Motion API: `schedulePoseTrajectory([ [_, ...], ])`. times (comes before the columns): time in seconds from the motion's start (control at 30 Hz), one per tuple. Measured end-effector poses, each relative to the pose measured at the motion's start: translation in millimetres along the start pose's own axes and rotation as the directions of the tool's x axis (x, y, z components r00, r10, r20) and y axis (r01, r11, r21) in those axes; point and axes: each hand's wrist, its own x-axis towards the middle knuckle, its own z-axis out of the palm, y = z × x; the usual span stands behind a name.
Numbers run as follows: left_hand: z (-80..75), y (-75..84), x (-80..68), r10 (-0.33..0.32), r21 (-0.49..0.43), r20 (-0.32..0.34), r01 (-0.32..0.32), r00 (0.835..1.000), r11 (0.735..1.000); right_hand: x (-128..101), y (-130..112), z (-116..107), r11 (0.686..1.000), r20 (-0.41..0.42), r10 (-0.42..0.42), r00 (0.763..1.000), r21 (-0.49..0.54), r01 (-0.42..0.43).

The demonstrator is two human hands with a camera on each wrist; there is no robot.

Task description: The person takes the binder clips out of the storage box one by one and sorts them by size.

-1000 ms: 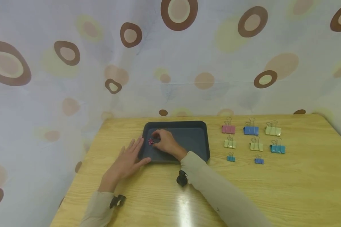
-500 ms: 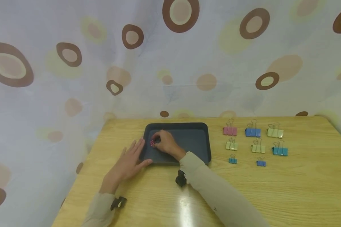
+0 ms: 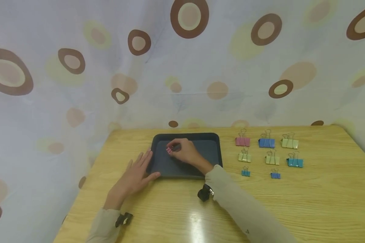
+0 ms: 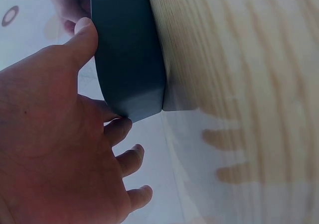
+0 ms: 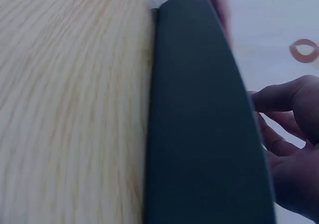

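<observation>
A small pink binder clip [image 3: 169,150] is pinched between the thumb and fingers of my right hand [image 3: 186,152]. The hand is over the left half of a dark shallow tray [image 3: 173,170]. My left hand [image 3: 134,177] lies at the tray's left front corner, its thumb and fingertips touching the rim. In the left wrist view, the left hand [image 4: 55,134] has its fingers extended against the tray's outer wall [image 4: 129,50]. From the right wrist, the tray wall [image 5: 199,109] hides the clip and part of the right hand [image 5: 296,129].
Right of the tray, binder clips stand in rows: large pink [image 3: 242,141], blue [image 3: 266,143] and yellow [image 3: 290,143]; medium yellow ones [image 3: 244,157] and a teal one [image 3: 295,162]; small teal [image 3: 245,173] and blue [image 3: 275,176]. A patterned curtain [image 3: 158,111] hangs behind the table.
My right hand has moved a little to the right within the tray area, carrying the pink binder clip with it. The left hand stays at the tray's corner.
</observation>
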Motion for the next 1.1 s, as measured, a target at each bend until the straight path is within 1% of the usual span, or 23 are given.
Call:
schedulePoseTrajectory([
  [0.1,-0.5,-1.2,0.9,-0.003,0.005,-0.004,0.003,1.0,1.0,-6.2,0.7,-10.3,0.996,0.012,0.038,0.999,0.084,-0.039],
  [0.17,-1.2,-1.6,1.9,-0.002,0.005,-0.001,0.002,1.0,1.0,-11.0,0.7,-17.5,0.992,0.02,0.048,0.999,0.114,-0.05],
  [0.37,-2.8,-4.6,3.6,-0.009,-0.011,0.014,0.009,1.0,1.0,-27.1,-1.6,-39.1,0.991,0.014,0.011,1.0,0.133,-0.012],
  [0.5,-5.4,-4.6,1.5,-0.008,-0.011,0.001,0.008,1.0,1.0,-39.4,-3.0,-52.8,0.983,0.014,0.009,1.0,0.184,-0.011],
  [0.63,-5.7,-6.0,-1.3,-0.006,-0.008,-0.006,0.005,1.0,1.0,-53.3,1.9,-66.2,0.97,0.032,-0.001,0.999,0.243,-0.007],
  [0.8,-5.0,-6.3,-3.1,-0.007,-0.012,0.001,0.007,1.0,1.0,-71.5,10.7,-83.7,0.967,0.049,0.005,0.999,0.254,-0.017],
  [1.0,-5.4,-5.2,-5.4,-0.01,-0.004,-0.006,0.01,1.0,1.0,-93.4,13.9,-96.9,0.961,0.072,0.004,0.997,0.274,-0.023],
  [1.1,-5.2,-3.7,-6.1,-0.009,-0.011,-0.004,0.009,1.0,1.0,-105.1,14.1,-103.5,0.954,0.054,0.012,0.998,0.298,-0.027],
])
